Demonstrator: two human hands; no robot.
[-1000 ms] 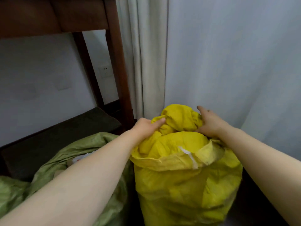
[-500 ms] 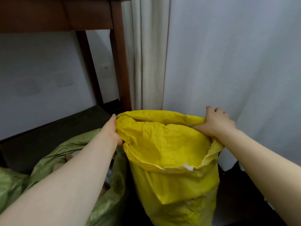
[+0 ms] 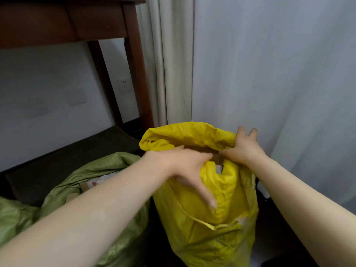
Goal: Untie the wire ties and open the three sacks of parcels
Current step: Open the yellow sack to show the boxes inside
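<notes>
A yellow woven sack stands upright on the dark floor in front of me, its mouth partly open. My left hand grips the near rim of the mouth, fingers spread down the front of the sack. My right hand pinches the rim at the right, with two fingers raised. A brown parcel shows in the gap between my hands. To the left lies a green sack, open, with a cardboard parcel visible inside. No wire tie is visible.
A dark wooden table stands at the upper left, its leg close behind the yellow sack. Curtains hang right behind the sacks. A wall socket sits low on the white wall.
My left hand has moved from the sack's left edge to the near middle of the rim. Both hands have come closer together, folding the front edge down so a parcel shows.
</notes>
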